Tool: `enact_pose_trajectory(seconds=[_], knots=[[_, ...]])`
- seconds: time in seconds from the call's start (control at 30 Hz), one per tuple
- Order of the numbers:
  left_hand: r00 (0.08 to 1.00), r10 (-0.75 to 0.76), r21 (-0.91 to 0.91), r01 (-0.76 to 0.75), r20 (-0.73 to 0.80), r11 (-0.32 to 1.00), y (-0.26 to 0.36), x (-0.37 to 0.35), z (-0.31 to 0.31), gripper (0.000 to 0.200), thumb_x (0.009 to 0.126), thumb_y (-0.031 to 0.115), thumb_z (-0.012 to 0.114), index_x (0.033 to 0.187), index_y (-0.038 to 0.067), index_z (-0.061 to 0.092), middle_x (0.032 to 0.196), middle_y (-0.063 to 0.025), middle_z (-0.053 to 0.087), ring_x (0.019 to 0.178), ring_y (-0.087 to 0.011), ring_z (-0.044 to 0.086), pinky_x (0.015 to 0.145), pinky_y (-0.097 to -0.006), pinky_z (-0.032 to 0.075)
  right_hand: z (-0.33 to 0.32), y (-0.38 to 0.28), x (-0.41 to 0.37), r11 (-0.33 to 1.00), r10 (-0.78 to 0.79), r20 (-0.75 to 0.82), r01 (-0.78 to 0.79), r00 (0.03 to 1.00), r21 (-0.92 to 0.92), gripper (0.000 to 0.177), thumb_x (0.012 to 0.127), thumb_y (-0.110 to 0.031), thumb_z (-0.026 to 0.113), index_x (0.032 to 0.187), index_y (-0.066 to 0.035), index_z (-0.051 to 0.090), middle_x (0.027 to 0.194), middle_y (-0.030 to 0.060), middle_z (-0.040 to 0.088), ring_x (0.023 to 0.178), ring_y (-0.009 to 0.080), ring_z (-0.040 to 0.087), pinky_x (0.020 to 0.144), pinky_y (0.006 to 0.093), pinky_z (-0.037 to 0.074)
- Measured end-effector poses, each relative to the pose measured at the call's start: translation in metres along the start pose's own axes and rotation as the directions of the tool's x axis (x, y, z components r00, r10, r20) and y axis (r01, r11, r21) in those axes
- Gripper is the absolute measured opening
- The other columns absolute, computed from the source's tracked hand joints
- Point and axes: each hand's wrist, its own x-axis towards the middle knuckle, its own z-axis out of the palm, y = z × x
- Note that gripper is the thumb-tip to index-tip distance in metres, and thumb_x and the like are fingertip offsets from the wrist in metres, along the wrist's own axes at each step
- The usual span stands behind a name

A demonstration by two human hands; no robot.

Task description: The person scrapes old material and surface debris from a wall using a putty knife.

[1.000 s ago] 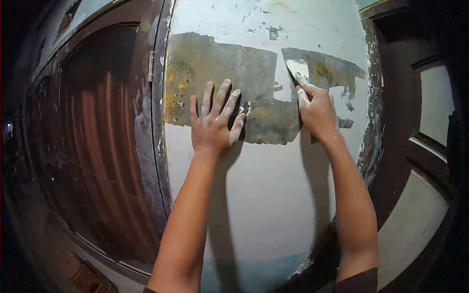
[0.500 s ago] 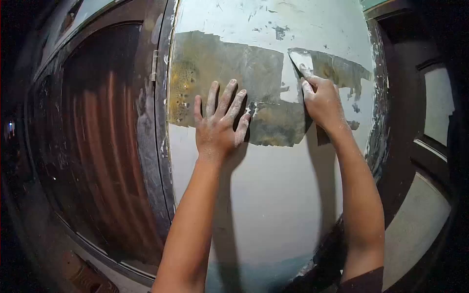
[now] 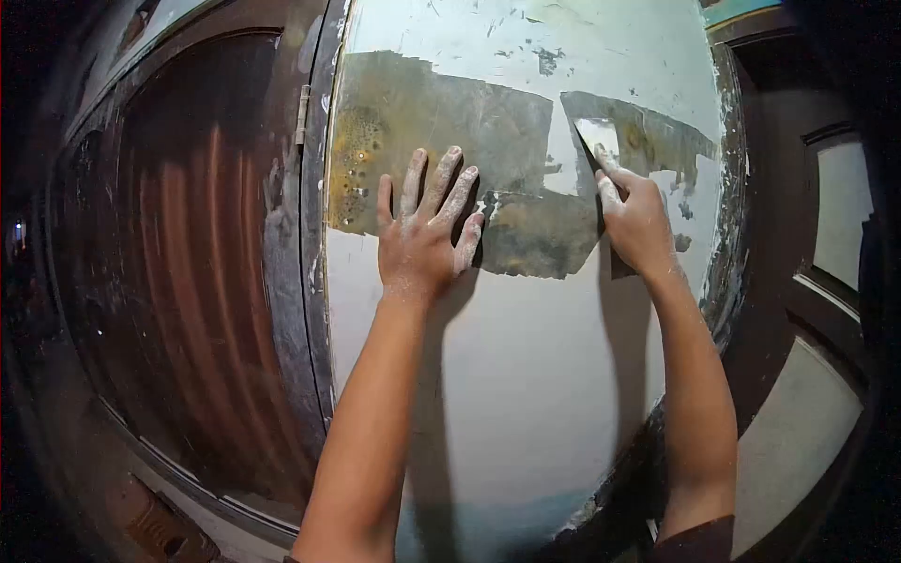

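Upper right of frame: right hand [image 3: 638,220] closed round scraper [image 3: 599,139], handle hidden in fist, only pale blade showing, forefinger along it, blade against painted wall [image 3: 507,375]. Centre: left hand [image 3: 427,230] open, fingers spread, palm flat on wall over lower edge of scraped patch [image 3: 441,113], holding nothing. Both hands dusted white. Patch dull brown-grey, rust-spotted at left end, ragged borders, pale paint around. Left of frame: dark wooden door [image 3: 188,263], hinge [image 3: 302,113] near top. Right edge: dark frame [image 3: 798,281], detail lost in shadow.
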Motion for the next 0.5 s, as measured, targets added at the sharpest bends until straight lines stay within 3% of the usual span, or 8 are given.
enact_pose_trajectory(seconds=[0.03, 0.13, 0.2, 0.23, 0.27, 0.37, 0.47, 0.5], knots=[[1.0, 0.004, 0.008, -0.004, 0.0, 1.0, 0.0, 0.0, 0.0, 0.053, 0.099, 0.038, 0.061, 0.151, 0.026, 0.058, 0.168, 0.005, 0.04, 0.157, -0.0291, 0.03, 0.128, -0.058, 0.015, -0.002, 0.002, -0.011, 0.999, -0.03, -0.024, 0.03, 0.999, 0.023, 0.038, 0.101, -0.016, 0.058, 0.138, -0.008, 0.066, 0.1, 0.0303, 0.067, 0.072, 0.0343, 0.069, 0.073, 0.0394, 0.053], [1.0, -0.003, 0.021, 0.003, 0.003, 1.0, 0.0, 0.001, 0.001, 0.052, 0.099, 0.041, 0.06, 0.149, 0.026, 0.06, 0.167, 0.0044, 0.042, 0.157, -0.0293, 0.032, 0.128, -0.0578, 0.015, -0.01, 0.002, -0.048, 0.992, 0.117, 0.054, -0.115, 0.992, -0.043, 0.039, 0.101, -0.015, 0.058, 0.138, -0.008, 0.066, 0.099, 0.0304, 0.068, 0.072, 0.0336, 0.07, 0.072, 0.0386, 0.053], [1.0, -0.002, 0.02, 0.002, -0.004, 1.0, 0.001, 0.001, 0.0, 0.052, 0.099, 0.04, 0.06, 0.149, 0.025, 0.06, 0.167, 0.0042, 0.042, 0.157, -0.0294, 0.032, 0.127, -0.0579, 0.015, -0.008, 0.005, -0.074, 0.988, 0.142, 0.06, -0.145, 0.988, 0.048, 0.04, 0.1, -0.014, 0.058, 0.138, -0.008, 0.066, 0.096, 0.0295, 0.069, 0.071, 0.0335, 0.07, 0.071, 0.0397, 0.052], [1.0, -0.001, 0.022, 0.001, -0.014, 1.0, 0.002, 0.001, 0.0, 0.052, 0.098, 0.04, 0.06, 0.148, 0.025, 0.061, 0.167, 0.004, 0.043, 0.157, -0.0295, 0.032, 0.127, -0.0579, 0.015, -0.012, 0.001, -0.081, 0.98, 0.201, 0.118, -0.2, 0.972, -0.017, 0.041, 0.099, -0.013, 0.058, 0.139, -0.009, 0.066, 0.092, 0.029, 0.068, 0.068, 0.0327, 0.069, 0.068, 0.0413, 0.052], [1.0, -0.002, 0.016, 0.003, -0.02, 1.0, 0.001, 0.001, 0.001, 0.052, 0.098, 0.04, 0.061, 0.148, 0.025, 0.061, 0.167, 0.0041, 0.043, 0.157, -0.0294, 0.032, 0.127, -0.0579, 0.016, -0.007, 0.005, -0.088, 0.994, 0.108, 0.059, -0.11, 0.992, 0.026, 0.041, 0.098, -0.01, 0.058, 0.138, -0.008, 0.067, 0.09, 0.0286, 0.068, 0.063, 0.0315, 0.067, 0.065, 0.0411, 0.051], [1.0, -0.002, 0.02, 0.002, -0.014, 1.0, 0.001, 0.002, 0.001, 0.052, 0.098, 0.04, 0.061, 0.148, 0.026, 0.061, 0.167, 0.0041, 0.042, 0.157, -0.0289, 0.032, 0.127, -0.0578, 0.016, -0.009, -0.006, -0.087, 0.98, 0.191, 0.088, -0.196, 0.978, 0.047, 0.042, 0.097, -0.008, 0.057, 0.138, -0.007, 0.067, 0.09, 0.0288, 0.068, 0.062, 0.0308, 0.067, 0.063, 0.0395, 0.051], [0.999, 0.012, 0.054, -0.01, -0.033, 0.999, 0.0, 0.0, 0.005, 0.053, 0.098, 0.04, 0.062, 0.149, 0.026, 0.06, 0.167, 0.004, 0.042, 0.157, -0.0291, 0.032, 0.126, -0.0585, 0.019, -0.006, 0.002, -0.09, 0.982, 0.172, 0.102, -0.178, 0.98, 0.056, 0.044, 0.097, -0.006, 0.056, 0.139, -0.007, 0.066, 0.095, 0.0291, 0.069, 0.065, 0.0328, 0.068, 0.065, 0.039, 0.052], [1.0, 0.005, 0.047, -0.004, -0.025, 0.999, 0.001, 0.002, 0.003, 0.053, 0.097, 0.04, 0.062, 0.149, 0.026, 0.06, 0.168, 0.0041, 0.041, 0.156, -0.029, 0.033, 0.126, -0.0584, 0.019, -0.001, 0.008, -0.093, 0.992, 0.097, 0.052, -0.101, 0.994, 0.074, 0.042, 0.097, -0.007, 0.056, 0.137, -0.006, 0.067, 0.095, 0.029, 0.07, 0.065, 0.0332, 0.068, 0.065, 0.0392, 0.052]])
